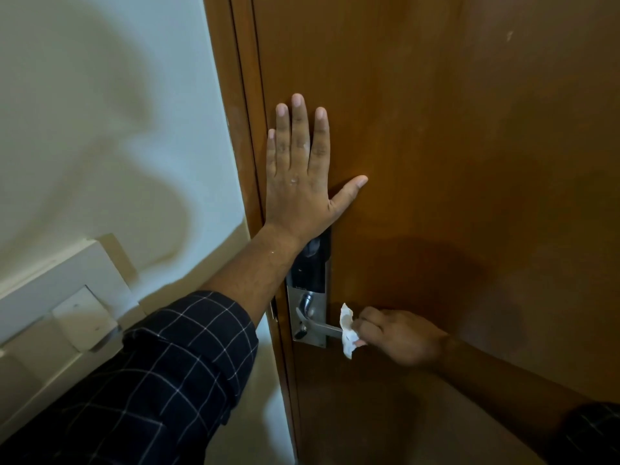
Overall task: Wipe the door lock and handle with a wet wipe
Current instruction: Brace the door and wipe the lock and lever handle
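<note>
Left hand [297, 182] flat on brown wooden door [436, 129], fingers spread, above black-and-silver electronic lock plate [310, 273]. Right hand [399, 337] pinching crumpled white wet wipe [347, 330] around tip of silver lever handle [318, 325]. Lock lettering too small to read. Dark checked sleeve [174, 364] rolled up.

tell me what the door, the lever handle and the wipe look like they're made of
Door: looks like wood or wood veneer, brown with a dull satin sheen and faint grain; which one is unclear.
Lever handle: brushed silver metal by its grey, softly reflective look, like the lock plate behind it.
Wipe: thin white non-woven or paper sheet, crumpled and limp in the right hand.
</note>
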`<state>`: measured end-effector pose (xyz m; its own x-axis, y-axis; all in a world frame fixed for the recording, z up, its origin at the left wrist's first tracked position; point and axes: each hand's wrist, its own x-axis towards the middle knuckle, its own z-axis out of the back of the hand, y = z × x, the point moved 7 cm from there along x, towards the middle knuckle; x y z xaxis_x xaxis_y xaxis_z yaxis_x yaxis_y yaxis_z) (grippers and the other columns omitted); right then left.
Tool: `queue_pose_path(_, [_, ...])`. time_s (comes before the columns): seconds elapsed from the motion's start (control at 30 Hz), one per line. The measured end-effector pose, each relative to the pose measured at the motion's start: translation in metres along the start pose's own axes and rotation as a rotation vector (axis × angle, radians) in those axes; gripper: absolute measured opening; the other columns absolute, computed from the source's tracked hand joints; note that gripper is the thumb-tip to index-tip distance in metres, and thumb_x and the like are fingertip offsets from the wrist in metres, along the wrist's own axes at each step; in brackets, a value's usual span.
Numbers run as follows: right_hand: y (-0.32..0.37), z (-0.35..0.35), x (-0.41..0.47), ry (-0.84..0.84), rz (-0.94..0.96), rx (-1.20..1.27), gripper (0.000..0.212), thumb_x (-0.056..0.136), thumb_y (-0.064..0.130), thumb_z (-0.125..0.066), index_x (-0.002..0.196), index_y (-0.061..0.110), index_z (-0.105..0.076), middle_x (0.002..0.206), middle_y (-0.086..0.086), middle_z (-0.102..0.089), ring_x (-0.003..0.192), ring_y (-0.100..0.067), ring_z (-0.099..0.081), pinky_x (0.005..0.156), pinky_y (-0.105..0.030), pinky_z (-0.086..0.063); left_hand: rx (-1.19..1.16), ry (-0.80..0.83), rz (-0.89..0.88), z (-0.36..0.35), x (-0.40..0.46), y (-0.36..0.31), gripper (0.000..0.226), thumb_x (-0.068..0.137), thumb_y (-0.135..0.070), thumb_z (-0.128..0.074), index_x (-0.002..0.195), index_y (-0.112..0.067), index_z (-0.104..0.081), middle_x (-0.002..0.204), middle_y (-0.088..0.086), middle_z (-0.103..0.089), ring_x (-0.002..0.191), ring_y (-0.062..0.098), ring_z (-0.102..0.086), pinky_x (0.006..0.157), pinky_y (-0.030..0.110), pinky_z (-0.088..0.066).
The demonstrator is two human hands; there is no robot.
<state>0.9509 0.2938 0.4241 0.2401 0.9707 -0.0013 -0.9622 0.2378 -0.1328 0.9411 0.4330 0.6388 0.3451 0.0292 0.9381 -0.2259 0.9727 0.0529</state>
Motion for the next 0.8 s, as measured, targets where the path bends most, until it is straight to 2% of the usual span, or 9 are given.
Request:
queue_pose_path(0.1, [-0.001,0.004,-0.006,0.036,-0.019,-0.015,0.046,0.097,0.013,-0.042,0.143,0.011,-0.033,0.138,-0.017,-0.045,0.114,-0.033,-0.054,0.088,-0.044,-0.05,-0.003,-0.009,-0.001,0.0,-0.001,0.0,0.095,0.089,-0.075,-0.038,0.152,-0.005,-0.027,0.159,0.027,-0.028,0.149,0.043,-0.023,0.123,0.051,-0.01])
queue_pose_path(0.2, [-0.002,0.009,-0.012,-0.027,-0.113,0.077,0.044,0.097,0.014,-0.046,0.14,0.016,-0.039,0.134,-0.013,-0.051,0.117,-0.031,-0.054,0.092,-0.043,-0.049,-0.008,-0.021,0.0,-0.002,-0.001,0.0,0.095,0.089,-0.075,-0.039,0.152,-0.006,-0.026,0.159,0.026,-0.028,0.149,0.043,-0.022,0.123,0.051,-0.011])
queue_pose_path(0.27, [-0.007,0.025,-0.022,-0.197,-0.282,0.309,0.036,0.096,0.015,-0.05,0.132,0.02,-0.051,0.125,-0.008,-0.059,0.112,-0.026,-0.058,0.09,-0.04,-0.051,-0.013,-0.028,0.002,-0.003,-0.001,0.001,0.095,0.089,-0.076,-0.039,0.153,-0.007,-0.026,0.159,0.026,-0.028,0.149,0.042,-0.022,0.123,0.05,-0.009])
queue_pose_path(0.33, [-0.009,0.048,-0.022,-0.443,-0.376,0.407,0.036,0.09,0.003,-0.059,0.125,0.014,-0.059,0.11,-0.007,-0.066,0.094,-0.018,-0.064,0.077,-0.029,-0.054,-0.014,-0.038,0.003,-0.004,-0.001,0.002,0.095,0.089,-0.076,-0.04,0.153,-0.007,-0.025,0.16,0.025,-0.028,0.149,0.042,-0.021,0.123,0.048,-0.006])
queue_pose_path(0.4, [-0.008,0.068,-0.016,-0.676,-0.458,0.489,0.03,0.089,-0.003,-0.058,0.115,0.011,-0.064,0.09,-0.001,-0.066,0.074,-0.004,-0.059,0.064,-0.019,-0.051,-0.016,-0.041,0.003,-0.004,-0.001,0.002,0.094,0.089,-0.075,-0.04,0.152,-0.007,-0.026,0.159,0.026,-0.028,0.149,0.041,-0.021,0.123,0.047,-0.006])
queue_pose_path(0.43, [-0.005,0.071,-0.007,-0.698,-0.504,0.529,0.029,0.09,-0.003,-0.057,0.113,0.011,-0.065,0.086,0.0,-0.066,0.07,0.0,-0.057,0.062,-0.019,-0.052,-0.017,-0.04,0.004,-0.004,-0.001,0.002,0.094,0.089,-0.075,-0.04,0.152,-0.007,-0.026,0.159,0.026,-0.028,0.149,0.041,-0.021,0.123,0.047,-0.006])
queue_pose_path(0.57, [0.034,0.045,0.048,-0.373,-0.586,0.564,0.023,0.09,-0.001,-0.05,0.107,0.007,-0.063,0.096,-0.014,-0.068,0.084,-0.026,-0.065,0.069,-0.032,-0.053,-0.015,-0.036,-0.007,-0.003,-0.002,0.001,0.095,0.089,-0.075,-0.039,0.152,-0.006,-0.025,0.159,0.026,-0.028,0.149,0.042,-0.022,0.123,0.048,-0.009])
queue_pose_path(0.67, [0.05,0.039,0.07,-0.333,-0.609,0.553,0.013,0.089,0.002,-0.048,0.091,-0.002,-0.061,0.094,-0.022,-0.066,0.087,-0.039,-0.062,0.068,-0.038,-0.045,-0.005,-0.036,-0.003,-0.004,-0.002,0.002,0.095,0.089,-0.076,-0.039,0.153,-0.007,-0.025,0.159,0.026,-0.028,0.149,0.042,-0.022,0.123,0.048,-0.01])
queue_pose_path(0.8, [0.05,0.035,0.079,-0.311,-0.592,0.486,0.015,0.091,0.005,-0.047,0.091,-0.001,-0.061,0.093,-0.022,-0.066,0.085,-0.039,-0.063,0.065,-0.038,-0.044,-0.005,-0.047,-0.007,-0.005,-0.002,0.002,0.095,0.089,-0.076,-0.038,0.153,-0.007,-0.025,0.159,0.025,-0.028,0.149,0.041,-0.022,0.123,0.048,-0.009])
